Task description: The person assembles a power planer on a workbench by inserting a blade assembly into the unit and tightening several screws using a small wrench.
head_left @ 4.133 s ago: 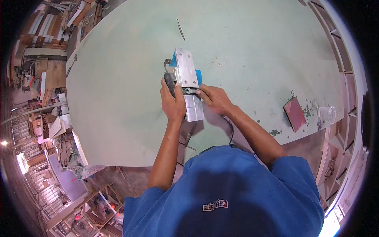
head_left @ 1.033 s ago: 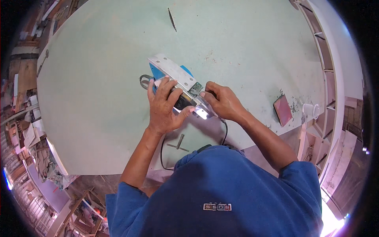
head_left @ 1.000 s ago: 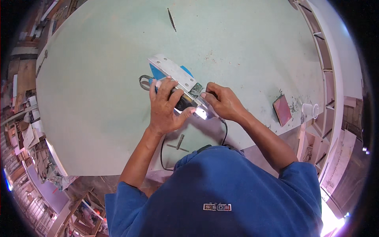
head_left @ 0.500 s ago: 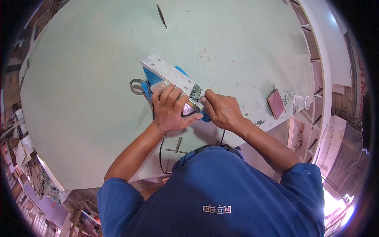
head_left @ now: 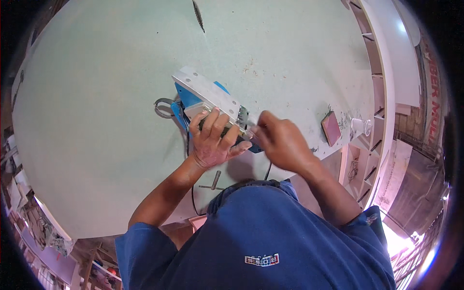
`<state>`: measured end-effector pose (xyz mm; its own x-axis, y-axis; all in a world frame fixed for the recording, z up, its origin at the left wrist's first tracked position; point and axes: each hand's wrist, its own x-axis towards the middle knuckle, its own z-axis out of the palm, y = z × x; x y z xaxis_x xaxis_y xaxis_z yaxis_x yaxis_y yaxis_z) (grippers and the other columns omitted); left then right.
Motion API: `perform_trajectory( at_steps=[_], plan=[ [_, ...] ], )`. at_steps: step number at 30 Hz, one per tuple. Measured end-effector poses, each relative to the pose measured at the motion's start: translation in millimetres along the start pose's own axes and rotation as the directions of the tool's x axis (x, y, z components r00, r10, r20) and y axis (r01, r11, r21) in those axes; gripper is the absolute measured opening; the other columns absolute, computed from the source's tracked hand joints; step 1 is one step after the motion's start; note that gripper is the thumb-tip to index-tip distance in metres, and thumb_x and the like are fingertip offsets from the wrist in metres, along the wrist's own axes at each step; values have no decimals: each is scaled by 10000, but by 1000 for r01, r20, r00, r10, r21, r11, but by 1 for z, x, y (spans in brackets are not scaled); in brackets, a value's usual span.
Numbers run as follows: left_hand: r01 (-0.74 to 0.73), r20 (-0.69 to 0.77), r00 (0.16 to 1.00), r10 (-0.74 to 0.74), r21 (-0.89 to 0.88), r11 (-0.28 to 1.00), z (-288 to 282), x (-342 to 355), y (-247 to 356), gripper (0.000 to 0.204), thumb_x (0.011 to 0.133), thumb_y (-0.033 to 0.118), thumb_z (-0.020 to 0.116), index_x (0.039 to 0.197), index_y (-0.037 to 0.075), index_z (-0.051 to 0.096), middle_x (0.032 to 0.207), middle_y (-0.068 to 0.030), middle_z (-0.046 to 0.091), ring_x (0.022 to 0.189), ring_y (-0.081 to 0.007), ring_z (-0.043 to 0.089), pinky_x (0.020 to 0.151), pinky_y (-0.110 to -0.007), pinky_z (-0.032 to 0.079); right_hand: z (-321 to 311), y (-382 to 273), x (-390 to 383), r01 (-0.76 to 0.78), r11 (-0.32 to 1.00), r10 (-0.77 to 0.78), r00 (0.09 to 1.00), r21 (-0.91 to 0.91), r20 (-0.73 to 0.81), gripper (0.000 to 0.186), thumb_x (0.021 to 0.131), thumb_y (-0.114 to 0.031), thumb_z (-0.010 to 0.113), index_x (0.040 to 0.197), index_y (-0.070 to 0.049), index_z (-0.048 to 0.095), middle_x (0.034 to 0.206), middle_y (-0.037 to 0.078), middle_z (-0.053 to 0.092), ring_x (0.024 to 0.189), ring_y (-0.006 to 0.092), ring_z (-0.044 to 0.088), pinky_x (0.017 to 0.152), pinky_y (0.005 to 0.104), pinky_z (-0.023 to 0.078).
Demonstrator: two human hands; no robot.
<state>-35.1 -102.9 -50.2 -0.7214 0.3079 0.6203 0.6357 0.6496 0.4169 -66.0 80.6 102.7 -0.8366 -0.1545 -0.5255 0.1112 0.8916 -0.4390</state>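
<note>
A blue electric hand planer (head_left: 212,92) lies on the table with its flat metal sole facing up and tilted. My left hand (head_left: 214,137) grips its near side, fingers over the edge of the sole and thumb toward the lower end. At the cutter opening near that lower end, my right hand (head_left: 285,142) is closed in a pinch. Motion blurs its fingertips, and what they hold cannot be made out. A black power cord (head_left: 188,145) runs from the planer toward the table's near edge.
A T-handled metal tool (head_left: 215,180) lies close to my body. Toward the right edge are a reddish block (head_left: 331,128) and a clear plastic cup (head_left: 360,126). A dark pointed strip (head_left: 198,17) lies at the far side. White shelving (head_left: 385,96) borders the table on the right.
My right hand has shifted slightly right and down, its fingertips still at the cutter opening. The left hand keeps its grip and has slid slightly down. The planer has barely moved.
</note>
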Motion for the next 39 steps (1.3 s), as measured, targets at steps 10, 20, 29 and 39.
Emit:
perform_trajectory(
  at_steps=[10,20,29,39],
  plan=[
    [44,60,997,-39,-91,995,-10,13,8,439,945,513,704,1136,140,573,1175,-91,566,1196,-291,550,1060,-580,335,-1,93,39,-191,756,35,967,627,252,232,1037,-246,626,955,-43,706,698,-42,545,646,63,465,583,261,369],
    [108,143,986,-85,-160,981,-21,22,15,349,951,403,714,1118,114,613,1174,-86,564,1181,-274,550,1095,-554,294,13,106,68,-210,667,-210,867,715,451,223,1035,-266,658,982,-66,740,710,-69,563,655,46,463,607,242,365],
    [56,77,996,-49,-81,995,-8,14,12,374,926,461,717,1106,160,587,1155,-67,542,1181,-248,539,1111,-552,287,13,111,83,-90,754,-287,846,651,449,254,1015,-297,683,957,-55,732,748,-42,616,716,67,522,657,259,417],
    [38,50,998,-36,-42,998,-2,12,11,406,930,503,668,1116,159,558,1131,-77,546,1145,-244,529,1084,-539,283,17,113,79,-77,700,-326,851,710,413,299,1002,-317,698,873,-48,674,778,-12,634,731,89,523,681,280,430]
  ],
)
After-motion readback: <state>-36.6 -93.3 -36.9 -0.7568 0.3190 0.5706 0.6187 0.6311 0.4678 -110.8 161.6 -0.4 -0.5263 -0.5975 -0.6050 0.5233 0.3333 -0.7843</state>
